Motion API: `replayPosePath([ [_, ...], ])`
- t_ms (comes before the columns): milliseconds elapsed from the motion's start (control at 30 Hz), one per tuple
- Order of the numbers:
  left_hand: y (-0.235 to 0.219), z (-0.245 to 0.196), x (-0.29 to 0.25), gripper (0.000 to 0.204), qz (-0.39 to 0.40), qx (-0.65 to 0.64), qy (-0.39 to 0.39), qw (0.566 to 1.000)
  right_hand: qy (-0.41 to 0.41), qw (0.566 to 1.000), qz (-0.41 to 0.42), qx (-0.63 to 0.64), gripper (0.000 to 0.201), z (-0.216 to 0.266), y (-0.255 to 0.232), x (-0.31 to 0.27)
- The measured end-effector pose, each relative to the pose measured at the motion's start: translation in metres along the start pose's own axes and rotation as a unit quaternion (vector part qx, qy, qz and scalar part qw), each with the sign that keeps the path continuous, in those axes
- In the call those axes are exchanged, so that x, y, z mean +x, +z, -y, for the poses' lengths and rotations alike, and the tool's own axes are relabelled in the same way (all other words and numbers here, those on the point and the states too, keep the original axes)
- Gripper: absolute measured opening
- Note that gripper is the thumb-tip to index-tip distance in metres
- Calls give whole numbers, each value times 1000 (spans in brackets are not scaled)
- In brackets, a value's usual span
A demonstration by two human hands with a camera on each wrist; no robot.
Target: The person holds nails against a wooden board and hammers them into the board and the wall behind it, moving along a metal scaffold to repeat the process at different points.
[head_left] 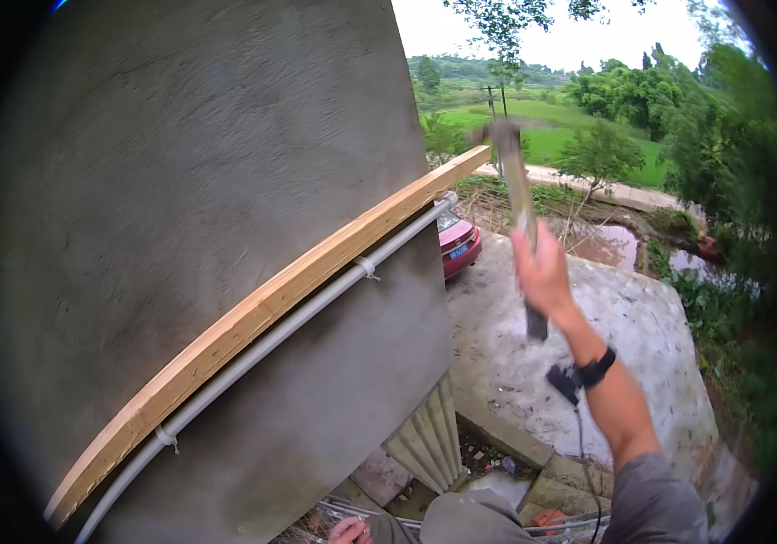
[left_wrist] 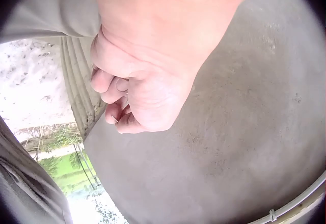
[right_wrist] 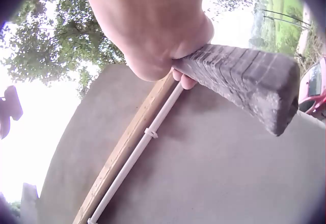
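Note:
My right hand [head_left: 544,272] grips the handle of a hammer [head_left: 520,186], raised with its blurred metal head near the far end of a long wooden beam [head_left: 266,304]. The hammer's ridged black grip [right_wrist: 244,78] sticks out below the fist in the right wrist view. Low in the head view, my left hand [head_left: 349,530] hangs near my leg. Its fingers [left_wrist: 114,84] are curled in the left wrist view, with thin metal pieces [left_wrist: 115,118] showing between them; their kind is too small to make out. The beam lies along a grey plastered wall [head_left: 216,136].
A white pipe [head_left: 266,349] with clips [head_left: 366,267] runs just below the beam. Past the wall's corner, a red car [head_left: 458,243] stands on a concrete yard [head_left: 606,308] far below. Fluted trim [head_left: 424,435] and ledges lie beneath me. A cable [head_left: 581,444] hangs from my right wrist.

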State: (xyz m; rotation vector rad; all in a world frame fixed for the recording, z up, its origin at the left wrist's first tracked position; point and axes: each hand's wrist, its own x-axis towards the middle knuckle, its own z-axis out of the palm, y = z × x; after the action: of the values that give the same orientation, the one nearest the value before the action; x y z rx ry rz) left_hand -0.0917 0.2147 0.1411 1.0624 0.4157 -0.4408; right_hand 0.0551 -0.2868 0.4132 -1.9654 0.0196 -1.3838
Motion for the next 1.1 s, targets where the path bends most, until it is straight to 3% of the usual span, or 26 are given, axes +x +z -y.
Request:
replayPosePath([
  [67, -18, 2, -2, 10, 12, -37, 13, 999, -87, 994, -34, -60, 28, -2, -14, 66],
  [100, -24, 2, -3, 10, 13, -37, 10, 999, -28, 996, -13, -79, 33, 16, -24, 91],
  [167, -30, 5, -3, 7, -11, -32, 17, 999, -23, 997, 20, -70, 33, 14, -33, 125],
  [233, -19, -1, -11, 2, -28, -23, 7, 999, 96, 968, 207, -107, 33, 20, -42, 140],
  [267, -17, -1, -12, 3, -31, -26, 10, 999, -93, 945, 241, -200, 33, -43, -39, 153],
  [300, -16, -1, -13, 4, -33, -27, 12, 999, -93, 945, 241, -202, 33, -38, -42, 155],
  [367, -14, 1, -11, 5, -28, -36, 10, 999, 55, 958, 218, -177, 33, -6, -57, 159],
  [400, -12, 6, -11, 5, -25, -48, 10, 998, 129, 967, 198, -98, 32, 18, -65, 160],
  [433, -11, 9, -11, 5, -27, -52, 8, 998, 128, 966, 202, -99, 32, 22, -65, 162],
  [500, -8, 7, -9, 4, -2, -31, 6, 1000, 71, 985, 131, -91, 32, 25, -67, 165],
  [567, 2, 4, -9, 3, 0, -25, 3, 1000, 67, 989, 116, -66, 33, 18, -59, 153],
  [633, 12, 3, -9, 2, 0, -22, -3, 1000, 48, 971, 200, -120, 33, 4, -50, 136],
  [667, 16, 2, -9, 2, 10, -25, 1, 1000, -70, 937, 300, -165, 33, -56, -44, 149],
  [700, 17, 2, -9, 3, 19, -27, 5, 999, -69, 936, 303, -165, 33, -42, -45, 143],
  [767, 12, 5, -8, 3, 34, -27, 15, 999, 152, 971, 180, -47, 31, 3, -47, 125],
  [833, 10, 5, -9, 2, 16, -14, 12, 1000, 149, 977, 153, 6, 32, 1, -45, 112],
  [933, 4, 7, -13, 2, 1, -7, -7, 1000, 108, 987, 15, 118, 33, 10, -33, 64],
  [1100, -12, 16, -7, 5, 23, -12, -8, 1000, 98, 941, -136, 295, 25, 12, 38, -31],
])
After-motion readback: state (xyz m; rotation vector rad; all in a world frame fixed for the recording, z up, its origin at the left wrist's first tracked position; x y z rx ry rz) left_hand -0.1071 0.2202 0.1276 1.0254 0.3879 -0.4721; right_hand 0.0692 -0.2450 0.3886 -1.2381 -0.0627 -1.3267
